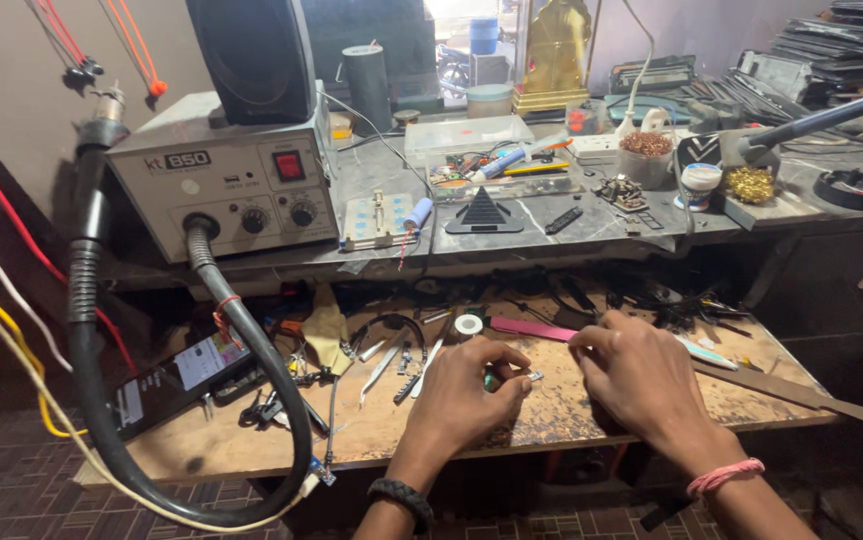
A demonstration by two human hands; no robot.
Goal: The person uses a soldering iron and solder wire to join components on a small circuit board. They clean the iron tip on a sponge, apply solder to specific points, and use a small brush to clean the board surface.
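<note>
Bare forearms: a black braided wristband [400, 497] on the left, a pink band [723, 476] on the right.

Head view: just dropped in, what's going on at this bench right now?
A person sits at a cluttered wooden workbench. The left hand pinches a small green-and-metal part over the bench top; the right hand is beside it with fingers curled, and whether it holds anything cannot be told. Tweezers, a tape roll and a pink strip lie just beyond. A grey rework station stands on the shelf at left.
</note>
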